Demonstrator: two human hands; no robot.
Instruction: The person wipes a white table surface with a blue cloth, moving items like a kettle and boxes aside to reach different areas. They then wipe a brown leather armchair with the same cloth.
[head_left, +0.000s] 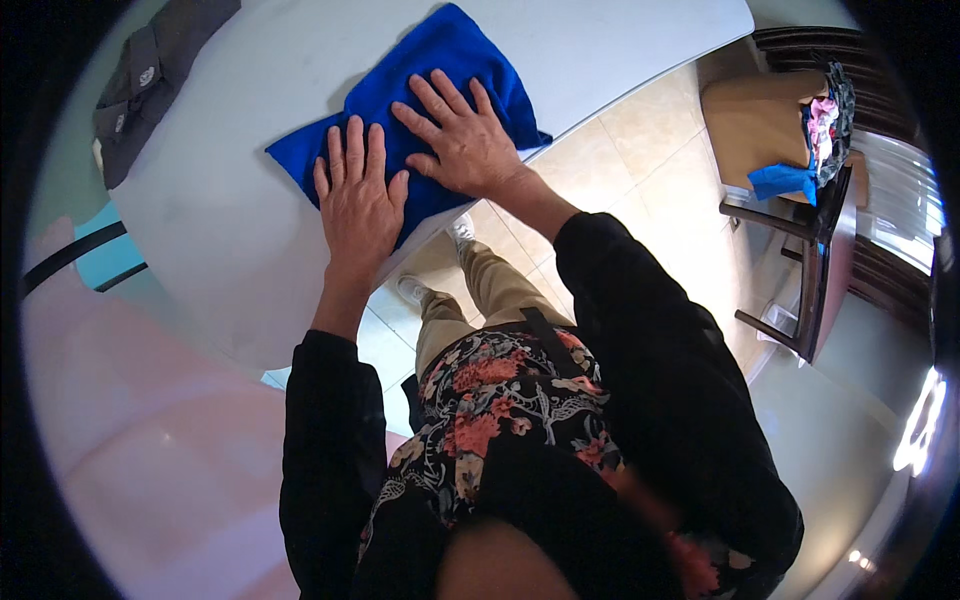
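A bright blue cloth (457, 52) lies on the white tabletop (247, 135), its corners spread unevenly and its near edge reaching the table's edge. My left hand (360, 191) rests palm down on the left part of the cloth, fingers pointing away from me. To its right, my right hand (469, 142) is also laid flat on the fabric, with the fingers spread. Neither hand grips the cloth; both only touch it from above. Slight creases show near the cloth's right corner.
At the far left of the table lies a dark grey garment (161, 67) with round emblems. On the right, a cardboard box (750, 127) with clothes, a blue cloth (784, 182) hanging from it, stands by dark wooden furniture (825, 277). Beige floor tiles (622, 165) lie between.
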